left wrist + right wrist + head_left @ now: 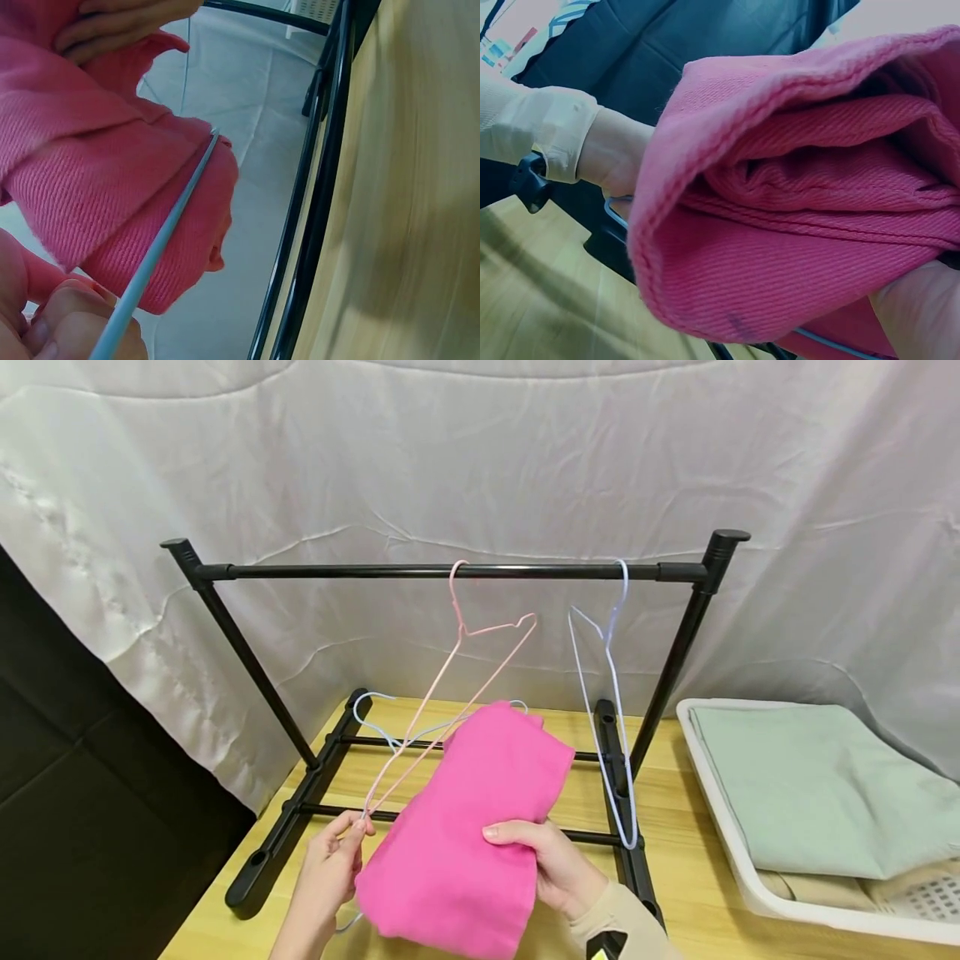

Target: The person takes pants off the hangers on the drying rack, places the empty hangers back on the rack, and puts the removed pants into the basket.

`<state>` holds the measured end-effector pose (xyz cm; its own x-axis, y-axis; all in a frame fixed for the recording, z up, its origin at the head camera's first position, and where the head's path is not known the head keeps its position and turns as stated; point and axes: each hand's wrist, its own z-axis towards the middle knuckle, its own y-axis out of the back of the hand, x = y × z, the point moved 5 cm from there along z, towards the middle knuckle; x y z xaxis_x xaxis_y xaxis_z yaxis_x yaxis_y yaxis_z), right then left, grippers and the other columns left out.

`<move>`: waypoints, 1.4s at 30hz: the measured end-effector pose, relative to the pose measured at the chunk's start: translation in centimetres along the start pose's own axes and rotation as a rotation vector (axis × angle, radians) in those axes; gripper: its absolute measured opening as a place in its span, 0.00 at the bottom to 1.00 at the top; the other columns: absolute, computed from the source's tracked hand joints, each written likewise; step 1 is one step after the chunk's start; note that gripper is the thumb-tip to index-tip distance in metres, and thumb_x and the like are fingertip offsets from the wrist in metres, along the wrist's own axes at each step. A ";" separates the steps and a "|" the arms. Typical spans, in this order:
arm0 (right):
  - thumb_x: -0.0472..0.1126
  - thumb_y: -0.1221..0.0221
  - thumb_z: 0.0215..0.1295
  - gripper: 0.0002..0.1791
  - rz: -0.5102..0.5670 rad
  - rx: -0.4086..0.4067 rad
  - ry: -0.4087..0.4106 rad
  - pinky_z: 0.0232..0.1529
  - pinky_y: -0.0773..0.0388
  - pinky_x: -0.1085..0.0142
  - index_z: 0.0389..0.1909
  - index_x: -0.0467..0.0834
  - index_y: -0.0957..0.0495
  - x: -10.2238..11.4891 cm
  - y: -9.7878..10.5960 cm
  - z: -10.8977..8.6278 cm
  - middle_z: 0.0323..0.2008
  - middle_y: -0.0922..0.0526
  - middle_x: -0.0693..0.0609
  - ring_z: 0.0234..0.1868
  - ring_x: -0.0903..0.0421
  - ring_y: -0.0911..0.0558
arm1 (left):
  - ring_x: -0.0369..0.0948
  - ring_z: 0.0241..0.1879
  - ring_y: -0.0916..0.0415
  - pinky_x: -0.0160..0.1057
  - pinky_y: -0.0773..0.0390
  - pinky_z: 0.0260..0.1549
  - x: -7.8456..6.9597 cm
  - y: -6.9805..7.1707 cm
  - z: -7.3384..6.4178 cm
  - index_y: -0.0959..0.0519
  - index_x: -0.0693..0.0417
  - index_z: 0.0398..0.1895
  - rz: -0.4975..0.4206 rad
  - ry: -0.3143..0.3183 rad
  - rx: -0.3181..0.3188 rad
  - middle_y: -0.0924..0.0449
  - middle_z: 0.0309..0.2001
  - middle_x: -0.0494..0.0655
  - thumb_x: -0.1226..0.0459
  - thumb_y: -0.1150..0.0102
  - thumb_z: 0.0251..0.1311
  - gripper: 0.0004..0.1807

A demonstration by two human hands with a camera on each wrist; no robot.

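Observation:
A folded pink twill garment point(465, 852) is gripped by my right hand point(558, 868), its thumb lying across the front. In the right wrist view its stitched edge and inner folds point(810, 165) face the camera. My left hand point(327, 868) pinches the lower left corner of a pink wire hanger point(455, 597). That hanger's hook is over the rack's top rail, and its frame is pulled forward toward me. In the left wrist view a pale blue wire point(161, 236) crosses in front of the garment. The garment hides part of the hanger behind it.
The black rack point(337, 572) spans the wooden table point(690, 827). Another blue hanger point(617, 697) hangs near its right post. A blue hanger hook point(357, 710) shows low at the left. To the right, a white basket point(720, 810) holds folded green cloth point(817, 793).

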<state>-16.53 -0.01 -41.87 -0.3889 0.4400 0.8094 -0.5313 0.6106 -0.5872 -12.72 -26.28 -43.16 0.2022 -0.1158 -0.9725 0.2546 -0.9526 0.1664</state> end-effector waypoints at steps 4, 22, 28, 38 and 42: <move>0.32 0.38 0.68 0.14 -0.012 0.010 -0.009 0.57 0.13 0.62 0.53 0.43 0.25 0.1 -0.1 -0.7 0.50 0.13 0.53 0.51 0.57 0.10 | 0.33 0.13 0.47 0.29 0.46 0.12 0.0 -0.2 0.1 0.23 0.54 0.42 0.001 0.002 0.001 0.40 0.17 0.40 0.61 0.52 0.84 0.11; 0.35 0.34 0.67 0.22 -0.246 0.080 -0.003 0.58 0.13 0.57 0.60 0.43 0.27 3.1 -0.4 -3.4 0.54 0.13 0.51 0.54 0.54 0.11 | 0.31 0.11 0.50 0.28 0.48 0.11 0.0 0.0 0.7 0.24 0.58 0.46 0.015 -0.019 0.004 0.43 0.14 0.37 0.60 0.53 0.85 0.11; 0.37 0.32 0.68 0.27 -0.463 0.077 -0.032 0.58 0.16 0.62 0.64 0.36 0.29 4.2 -0.2 -4.7 0.57 0.14 0.47 0.56 0.53 0.12 | 0.31 0.11 0.49 0.28 0.47 0.11 -0.2 0.2 0.6 0.24 0.57 0.47 0.021 -0.022 -0.002 0.43 0.14 0.36 0.61 0.53 0.85 0.11; 0.40 0.31 0.72 0.23 -0.872 0.128 0.021 0.56 0.19 0.69 0.62 0.37 0.26 6.3 0.4 -7.8 0.53 0.13 0.44 0.53 0.60 0.14 | 0.31 0.11 0.47 0.27 0.45 0.11 -1.5 0.2 0.4 0.24 0.55 0.44 0.004 -0.089 -0.024 0.42 0.14 0.36 0.62 0.53 0.85 0.10; 0.40 0.34 0.75 0.22 -1.025 0.203 0.076 0.57 0.21 0.70 0.63 0.43 0.28 7.0 0.7 -9.2 0.53 0.16 0.51 0.54 0.65 0.18 | 0.32 0.12 0.47 0.28 0.44 0.11 -1.9 0.3 0.5 0.24 0.54 0.43 0.002 -0.113 -0.023 0.43 0.14 0.37 0.62 0.53 0.85 0.10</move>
<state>-12.67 9.57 -36.57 0.3635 -0.1810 0.9138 -0.6986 0.5960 0.3959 -13.53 -26.54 -41.32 0.0950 -0.1496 -0.9842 0.2765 -0.9458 0.1704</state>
